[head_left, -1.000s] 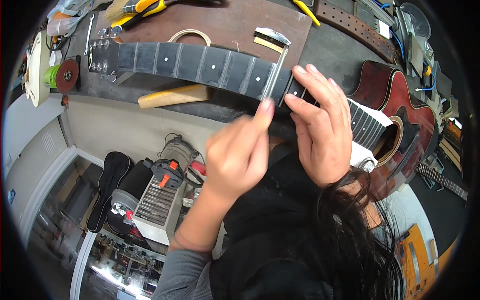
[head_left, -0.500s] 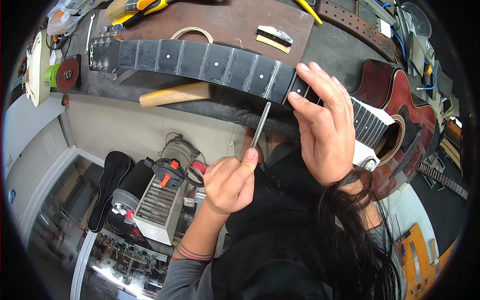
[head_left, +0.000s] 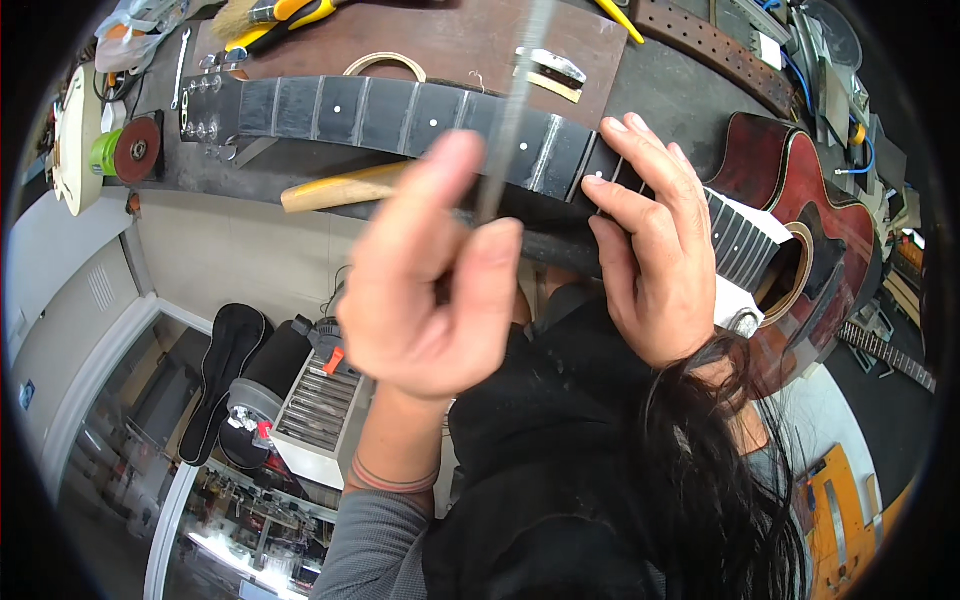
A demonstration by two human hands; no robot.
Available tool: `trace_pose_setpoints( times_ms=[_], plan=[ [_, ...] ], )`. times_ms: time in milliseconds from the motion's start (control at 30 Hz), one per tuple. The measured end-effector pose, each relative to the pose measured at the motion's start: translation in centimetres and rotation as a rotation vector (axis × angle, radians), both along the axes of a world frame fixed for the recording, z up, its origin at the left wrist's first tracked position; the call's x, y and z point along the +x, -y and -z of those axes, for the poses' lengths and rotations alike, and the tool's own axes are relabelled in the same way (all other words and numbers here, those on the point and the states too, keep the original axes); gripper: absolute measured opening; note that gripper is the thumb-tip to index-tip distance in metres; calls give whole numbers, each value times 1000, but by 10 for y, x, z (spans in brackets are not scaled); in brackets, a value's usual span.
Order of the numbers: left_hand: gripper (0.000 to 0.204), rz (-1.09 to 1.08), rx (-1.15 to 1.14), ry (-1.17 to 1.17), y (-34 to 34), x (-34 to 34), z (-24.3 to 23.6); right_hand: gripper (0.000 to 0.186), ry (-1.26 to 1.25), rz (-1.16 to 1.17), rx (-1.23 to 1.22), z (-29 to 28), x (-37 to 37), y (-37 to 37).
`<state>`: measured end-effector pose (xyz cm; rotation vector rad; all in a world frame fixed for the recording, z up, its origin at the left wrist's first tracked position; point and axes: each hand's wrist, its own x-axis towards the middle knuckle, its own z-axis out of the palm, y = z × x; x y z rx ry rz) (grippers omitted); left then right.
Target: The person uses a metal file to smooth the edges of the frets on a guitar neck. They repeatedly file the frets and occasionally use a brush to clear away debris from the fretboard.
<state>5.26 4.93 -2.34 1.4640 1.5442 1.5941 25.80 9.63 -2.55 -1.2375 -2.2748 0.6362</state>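
A guitar lies across the bench, its dark fretboard (head_left: 390, 112) running from the headstock (head_left: 212, 108) at left to the red body (head_left: 840, 215) at right. Pale lines cross the board's left part; metal frets show nearer the body. My left hand (head_left: 425, 285), smeared by motion, grips a slim metal file (head_left: 512, 115) between thumb and fingers. The file points up and away, passing in front of the fretboard; contact cannot be told. My right hand (head_left: 655, 245) rests on the neck near its joint with the body, fingers stretched and apart, holding nothing.
A curved yellow-edged wooden block (head_left: 340, 187) sits at the bench's near edge. Farther back lie a ring (head_left: 385, 62), a small toothed piece (head_left: 550, 78) and yellow-handled tools (head_left: 300, 22). A sanding disc (head_left: 137, 150) stands left; a white rack (head_left: 318, 410) is below.
My left hand has risen toward the fretboard, and the file's tip has swung up from below the neck to beyond it. My right hand has barely moved.
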Motion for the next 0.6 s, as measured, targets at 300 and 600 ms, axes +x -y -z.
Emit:
trace_pose_setpoints(
  times_ms=[300, 600],
  plan=[
    [43, 150, -256, 797, 10, -9, -4, 56, 118, 62, -43, -9, 4, 6],
    [37, 80, -189, -221, 24, 21, 19, 47, 56, 51, -42, -4, 7, 7]
  ],
)
